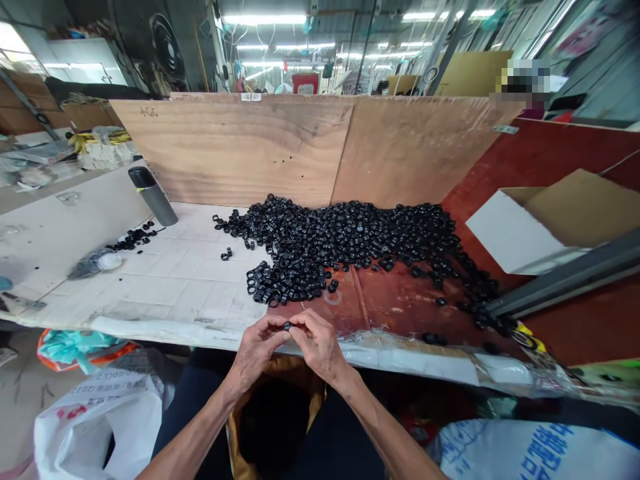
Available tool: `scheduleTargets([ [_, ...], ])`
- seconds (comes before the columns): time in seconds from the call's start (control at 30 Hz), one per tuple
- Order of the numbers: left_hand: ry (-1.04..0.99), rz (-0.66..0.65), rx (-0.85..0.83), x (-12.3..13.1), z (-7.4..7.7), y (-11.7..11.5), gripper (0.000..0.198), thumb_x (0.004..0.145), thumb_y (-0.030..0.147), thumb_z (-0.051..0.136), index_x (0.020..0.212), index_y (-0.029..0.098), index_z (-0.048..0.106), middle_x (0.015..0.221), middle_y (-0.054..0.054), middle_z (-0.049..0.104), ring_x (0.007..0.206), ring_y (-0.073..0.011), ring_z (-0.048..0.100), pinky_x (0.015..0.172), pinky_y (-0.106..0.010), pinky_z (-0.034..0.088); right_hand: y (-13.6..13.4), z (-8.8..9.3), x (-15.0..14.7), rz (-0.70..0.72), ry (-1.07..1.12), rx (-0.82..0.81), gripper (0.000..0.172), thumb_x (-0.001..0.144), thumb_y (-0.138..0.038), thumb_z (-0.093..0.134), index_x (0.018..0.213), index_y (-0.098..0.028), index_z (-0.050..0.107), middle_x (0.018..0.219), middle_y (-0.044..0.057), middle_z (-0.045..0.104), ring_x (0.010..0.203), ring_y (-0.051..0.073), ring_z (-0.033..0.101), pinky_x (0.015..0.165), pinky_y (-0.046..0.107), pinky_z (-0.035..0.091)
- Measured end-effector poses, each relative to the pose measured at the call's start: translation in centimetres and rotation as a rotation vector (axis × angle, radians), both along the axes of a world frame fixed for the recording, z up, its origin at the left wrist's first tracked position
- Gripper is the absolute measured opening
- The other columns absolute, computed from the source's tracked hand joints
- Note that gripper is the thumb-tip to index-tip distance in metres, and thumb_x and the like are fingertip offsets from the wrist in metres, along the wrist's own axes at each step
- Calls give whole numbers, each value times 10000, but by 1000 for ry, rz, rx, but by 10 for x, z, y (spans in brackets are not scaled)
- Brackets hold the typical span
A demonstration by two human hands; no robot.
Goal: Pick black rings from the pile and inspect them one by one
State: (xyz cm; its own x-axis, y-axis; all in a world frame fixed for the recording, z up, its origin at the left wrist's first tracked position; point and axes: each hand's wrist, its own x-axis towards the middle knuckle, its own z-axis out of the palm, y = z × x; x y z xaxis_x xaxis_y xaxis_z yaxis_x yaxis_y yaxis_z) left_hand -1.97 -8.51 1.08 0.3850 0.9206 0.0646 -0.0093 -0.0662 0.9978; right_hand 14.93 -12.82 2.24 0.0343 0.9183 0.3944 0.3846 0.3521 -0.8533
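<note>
My left hand [257, 348] and my right hand [319, 343] meet at the near edge of the table, fingertips pinched together on one small black plastic ring [287, 325]. Just beyond them lies a small heap of the same black rings [283, 280]. A much larger pile of black rings [360, 233] spreads across the table up to the plywood back wall. Below my hands hangs an open brown bag [273, 413] with a dark inside.
A grey bottle [151, 195] leans at the left, with a few loose rings [134, 237] and a clear plastic bag [95, 262] near it. Plywood boards [240, 147] wall the back. A cardboard box [545, 220] sits at right. White sacks [95, 427] lie on the floor.
</note>
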Motion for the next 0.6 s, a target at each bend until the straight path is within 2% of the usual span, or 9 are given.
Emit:
scheduleTargets([
  [0.07,-4,37,42,-1,-1,-5,221,820,322,777,976,178,717,949,-48,760,843,-182,714,795,-304,606,-4,-1,-4,-17,14,9,154,952,-263,540,932,-219,686,914,71,671,828,208,648,738,303,521],
  [0.13,35,57,148,-2,-3,-9,184,851,319,746,968,182,712,955,-52,751,864,-189,717,804,-311,609,-8,-3,-11,-78,75,-59,143,934,-272,551,897,-215,678,872,65,675,764,201,648,686,297,521],
  [0.27,193,60,549,-8,-6,-15,138,920,218,651,1049,220,698,1058,-63,738,975,-204,724,883,-347,604,-11,-6,-25,-134,374,-370,133,872,-314,592,833,-199,646,637,-7,614,508,151,567,485,249,437],
  [0.33,216,54,717,-11,-8,-16,197,926,160,622,1098,240,676,1079,-63,736,990,-199,730,880,-339,611,-12,-6,-28,-132,476,-441,155,848,-334,611,784,-195,634,567,-28,569,471,140,536,451,235,401],
  [0.4,237,55,787,-13,-11,-17,240,930,125,604,1129,249,654,1079,-58,731,980,-188,734,859,-315,619,-11,-8,-31,-142,501,-434,167,834,-344,624,759,-195,630,562,-26,566,472,138,532,439,229,393],
  [0.5,288,84,812,-15,-17,-19,259,936,110,589,1152,246,636,1076,-56,722,978,-184,734,856,-301,620,-12,-11,-37,-177,476,-409,173,833,-357,628,767,-197,627,574,-17,583,467,139,536,432,228,405],
  [0.6,330,124,845,-17,-23,-23,267,949,109,571,1170,247,625,1085,-62,716,992,-190,731,870,-305,616,-14,-15,-47,-198,523,-449,201,835,-390,621,788,-194,619,587,-10,597,458,141,547,431,231,419],
])
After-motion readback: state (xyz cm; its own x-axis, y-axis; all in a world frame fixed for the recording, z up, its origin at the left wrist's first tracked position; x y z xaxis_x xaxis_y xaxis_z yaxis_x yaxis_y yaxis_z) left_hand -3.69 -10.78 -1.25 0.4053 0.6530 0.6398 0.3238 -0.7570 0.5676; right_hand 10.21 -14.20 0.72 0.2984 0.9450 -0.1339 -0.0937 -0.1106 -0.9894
